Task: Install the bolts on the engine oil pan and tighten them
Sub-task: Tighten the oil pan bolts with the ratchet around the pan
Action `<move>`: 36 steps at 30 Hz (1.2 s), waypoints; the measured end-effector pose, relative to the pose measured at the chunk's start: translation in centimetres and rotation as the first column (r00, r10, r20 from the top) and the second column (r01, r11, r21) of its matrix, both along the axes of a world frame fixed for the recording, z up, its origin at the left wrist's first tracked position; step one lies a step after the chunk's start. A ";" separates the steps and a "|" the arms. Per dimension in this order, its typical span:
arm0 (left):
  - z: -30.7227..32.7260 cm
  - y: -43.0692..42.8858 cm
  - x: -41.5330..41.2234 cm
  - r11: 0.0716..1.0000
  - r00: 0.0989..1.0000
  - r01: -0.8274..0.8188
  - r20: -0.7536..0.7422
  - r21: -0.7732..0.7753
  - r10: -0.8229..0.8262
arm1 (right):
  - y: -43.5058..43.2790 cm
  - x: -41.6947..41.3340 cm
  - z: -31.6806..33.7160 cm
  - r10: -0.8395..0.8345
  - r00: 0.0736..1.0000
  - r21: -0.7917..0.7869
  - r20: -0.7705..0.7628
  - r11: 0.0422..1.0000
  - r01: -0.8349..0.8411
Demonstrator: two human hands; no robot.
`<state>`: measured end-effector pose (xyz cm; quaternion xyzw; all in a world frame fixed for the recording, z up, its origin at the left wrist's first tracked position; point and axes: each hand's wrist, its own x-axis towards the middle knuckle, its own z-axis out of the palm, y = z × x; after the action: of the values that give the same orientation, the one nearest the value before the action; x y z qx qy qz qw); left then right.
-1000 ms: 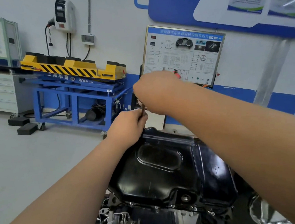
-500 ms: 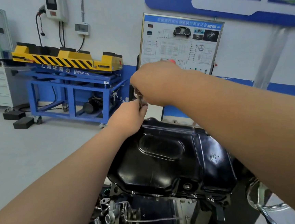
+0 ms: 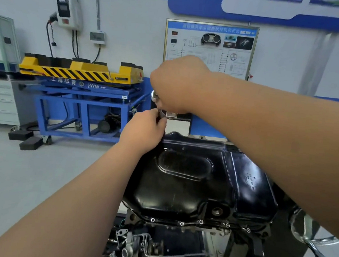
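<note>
A glossy black oil pan (image 3: 190,183) sits upside-up on an engine held in a stand. Several bolts (image 3: 181,223) stand along its near flange. At the pan's far left corner my right hand (image 3: 178,86) grips a chrome ratchet (image 3: 154,96) from above, only its head showing. Just below it my left hand (image 3: 143,132) pinches the ratchet's shaft (image 3: 161,113) where it comes down to the pan's edge. The socket and the bolt under it are hidden by my fingers.
A blue lift cart with a yellow striped top (image 3: 81,73) stands at the left on the grey floor, black blocks (image 3: 30,142) beside it. A training board (image 3: 210,48) leans on the wall behind. The stand's chrome crank handle (image 3: 317,256) sticks out at the lower right.
The ratchet head has swung out to the left of my right fist. My left hand stays on the shaft, and the view has tipped slightly.
</note>
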<state>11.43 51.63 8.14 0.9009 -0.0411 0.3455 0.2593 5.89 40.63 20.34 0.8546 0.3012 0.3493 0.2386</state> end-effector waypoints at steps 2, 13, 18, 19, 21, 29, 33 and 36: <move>0.0 -0.1 0.2 0.999 0.998 -0.038 -0.041 -0.020 0.037 | 0.5 -0.1 -0.6 -0.030 0.998 0.080 -0.063 0.996 0.035; -0.1 0.3 1.0 1.000 0.998 0.016 -0.064 0.004 -0.016 | 0.1 0.0 -0.1 -0.020 1.000 -0.092 0.024 0.996 0.022; -0.3 0.0 0.7 0.995 1.000 0.014 0.023 -0.101 -0.012 | -0.4 0.4 -0.1 -0.093 0.978 0.113 -0.188 0.987 0.115; -0.3 0.1 0.5 0.998 1.000 0.004 0.016 -0.057 -0.003 | -0.4 0.4 0.1 -0.086 0.980 0.091 -0.178 0.990 0.104; -0.2 0.2 0.2 1.000 1.000 0.016 0.010 0.017 -0.016 | -0.6 0.4 0.4 -0.064 0.994 0.015 -0.088 0.998 0.066; -0.1 0.0 -0.1 0.999 1.000 -0.003 -0.013 -0.038 0.002 | -0.2 0.9 -0.3 -0.070 0.993 0.101 -0.093 0.992 0.079; 0.1 0.0 -0.3 1.000 1.000 0.018 -0.019 -0.003 -0.018 | 0.1 1.0 0.2 -0.056 0.997 0.056 -0.057 0.997 0.059; 0.2 0.1 -0.1 0.999 0.997 0.039 -0.067 0.000 -0.039 | -0.1 1.3 1.2 -0.025 1.000 -0.061 -0.017 0.998 0.024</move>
<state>11.35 51.74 8.38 0.9111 -0.0501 0.3100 0.2669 7.23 40.51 21.50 0.8535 0.3034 0.3295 0.2662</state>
